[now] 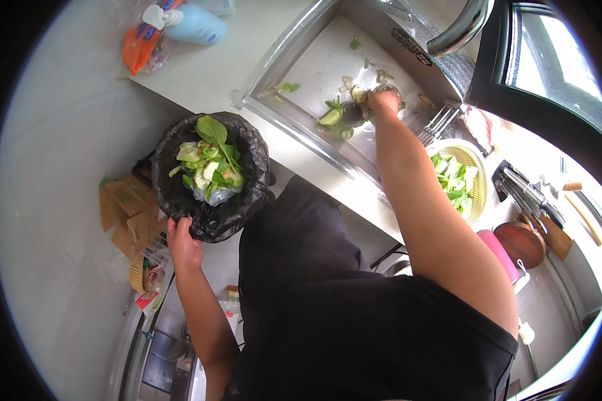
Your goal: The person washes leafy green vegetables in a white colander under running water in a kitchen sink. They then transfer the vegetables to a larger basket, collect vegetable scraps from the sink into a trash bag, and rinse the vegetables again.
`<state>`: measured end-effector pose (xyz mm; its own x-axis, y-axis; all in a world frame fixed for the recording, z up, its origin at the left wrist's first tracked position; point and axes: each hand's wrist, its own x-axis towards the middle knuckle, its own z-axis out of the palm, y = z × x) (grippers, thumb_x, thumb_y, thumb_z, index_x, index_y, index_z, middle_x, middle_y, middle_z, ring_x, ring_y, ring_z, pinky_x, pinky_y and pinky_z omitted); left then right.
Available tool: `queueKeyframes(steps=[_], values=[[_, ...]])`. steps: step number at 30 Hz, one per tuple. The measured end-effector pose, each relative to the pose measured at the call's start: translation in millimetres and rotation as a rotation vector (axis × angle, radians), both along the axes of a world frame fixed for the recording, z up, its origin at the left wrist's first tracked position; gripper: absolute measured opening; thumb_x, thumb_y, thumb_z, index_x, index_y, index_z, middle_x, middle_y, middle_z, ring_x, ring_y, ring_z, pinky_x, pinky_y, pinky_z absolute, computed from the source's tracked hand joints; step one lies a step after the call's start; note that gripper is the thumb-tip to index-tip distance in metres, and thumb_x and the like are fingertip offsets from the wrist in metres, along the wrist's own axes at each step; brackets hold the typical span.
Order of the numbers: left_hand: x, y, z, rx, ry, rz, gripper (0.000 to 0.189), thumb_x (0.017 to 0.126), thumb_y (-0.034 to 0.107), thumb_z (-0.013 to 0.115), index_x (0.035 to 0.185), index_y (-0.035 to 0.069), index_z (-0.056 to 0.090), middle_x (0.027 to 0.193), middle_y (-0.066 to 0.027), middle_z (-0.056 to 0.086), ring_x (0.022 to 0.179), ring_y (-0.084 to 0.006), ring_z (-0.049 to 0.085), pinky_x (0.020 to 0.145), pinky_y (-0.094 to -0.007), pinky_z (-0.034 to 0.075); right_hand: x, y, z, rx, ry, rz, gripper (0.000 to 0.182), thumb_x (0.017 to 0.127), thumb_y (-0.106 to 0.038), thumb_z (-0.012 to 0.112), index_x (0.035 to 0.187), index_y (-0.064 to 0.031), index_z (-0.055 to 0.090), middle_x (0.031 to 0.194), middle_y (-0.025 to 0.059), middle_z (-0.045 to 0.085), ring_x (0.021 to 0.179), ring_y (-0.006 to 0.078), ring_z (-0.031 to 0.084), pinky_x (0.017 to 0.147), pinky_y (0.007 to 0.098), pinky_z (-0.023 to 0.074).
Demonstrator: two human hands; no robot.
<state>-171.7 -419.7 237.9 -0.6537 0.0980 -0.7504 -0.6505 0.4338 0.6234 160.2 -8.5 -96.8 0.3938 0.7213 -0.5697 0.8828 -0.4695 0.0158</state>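
My left hand (184, 241) grips the near rim of a bin lined with a black plastic bag (210, 228). Leafy greens, pale vegetable scraps (208, 170) and some clear plastic lie in the bin. Inside the stainless steel sink (306, 65), my right hand (385, 100) reaches down beside the round drain hole (352, 114). Its fingers are among wet scraps, touching or close to a pale green vegetable piece (358, 93); what they hold is partly hidden. A green vegetable peel (331, 117) lies at the drain's left edge.
The chrome faucet (459, 30) overhangs the sink's far right. Right of my forearm stand a metal rack (439, 123), a yellow colander (476, 160) of leafy greens and a knife holder (524, 190). A blue pump bottle (195, 25) stands upper left. Flattened cardboard (130, 205) lies beside the bin.
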Motion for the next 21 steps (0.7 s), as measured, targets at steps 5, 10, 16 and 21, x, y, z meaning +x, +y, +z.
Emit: queueKeyframes(steps=[5, 10, 16, 21], values=[[-4, 2, -4, 0.041, 0.009, -0.024, 0.036, 0.086, 0.004, 0.056, 0.122, 0.009, 0.058, 0.107, -0.0015, 0.064, 0.093, -0.0158, 0.065, 0.077, -0.0324, 0.057, 39, 9, -7, -0.051, 0.139, 0.458, 0.032, 0.088, -0.025, 0.061, 0.112, -0.0042, 0.068, 0.107, 0.0151, 0.067, 0.093, 0.0296, 0.065, 0.082, 0.0424, 0.0531], [-3, 7, -1, 0.043, 0.017, -0.008, 0.034, 0.087, 0.004, 0.056, 0.120, 0.009, 0.059, 0.106, -0.0011, 0.064, 0.092, -0.0154, 0.064, 0.078, -0.0327, 0.056, 43, 18, -15, -0.086, 0.171, 0.190, 0.052, 0.072, -0.040, 0.076, 0.108, -0.0025, 0.073, 0.113, 0.0167, 0.072, 0.107, 0.0279, 0.069, 0.092, 0.0363, 0.0532], [-7, 4, -3, 0.068, 0.007, -0.023, 0.032, 0.087, 0.004, 0.056, 0.118, 0.009, 0.060, 0.105, -0.0010, 0.064, 0.091, -0.0148, 0.064, 0.078, -0.0322, 0.056, 61, 29, -31, -0.149, 0.187, 0.197, 0.051, 0.073, -0.040, 0.074, 0.108, -0.0023, 0.072, 0.108, 0.0160, 0.073, 0.104, 0.0277, 0.070, 0.092, 0.0368, 0.0533], [-2, 1, 2, 0.040, 0.027, -0.017, 0.032, 0.087, 0.004, 0.056, 0.118, 0.009, 0.060, 0.105, -0.0012, 0.064, 0.091, -0.0144, 0.064, 0.077, -0.0314, 0.056, 34, 23, -3, -0.210, 0.285, 0.060, 0.055, 0.075, -0.037, 0.072, 0.114, 0.0013, 0.067, 0.110, 0.0195, 0.071, 0.106, 0.0290, 0.069, 0.092, 0.0371, 0.0530]])
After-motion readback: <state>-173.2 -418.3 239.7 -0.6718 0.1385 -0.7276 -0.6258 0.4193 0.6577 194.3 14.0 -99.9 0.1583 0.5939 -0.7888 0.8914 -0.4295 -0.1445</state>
